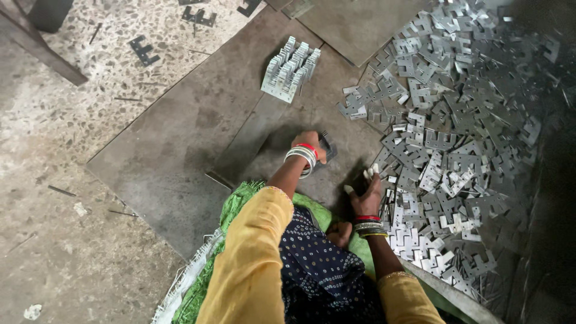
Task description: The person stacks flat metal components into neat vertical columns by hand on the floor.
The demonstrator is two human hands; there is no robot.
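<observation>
We look down at our two hands working low over a grey metal sheet laid on the speckled floor. Our left hand, wrist ringed with white and red bangles, has its fingers curled narrow around a small stack of dark stamped metal plates, whose edges stick out just beyond the knuckles on the side towards the big pile. Our right hand rests at the near edge of that heap of loose stamped metal plates, its fingers bent over pieces there; we cannot tell whether they actually grip one, since the shadow under the palm hides the contact. The heap spreads outward from the right fingers and far beyond them, the flat notched pieces lying overlapped at all angles. Well ahead of the left fingers, a neat bundle of upright plates stands on the sheet, apart from the heap. Farther out, past the sheet's far-left edge, a few dark single plates lie scattered on the floor. Near our body, behind both hands, a green woven sack lies under our yellow sleeves.
</observation>
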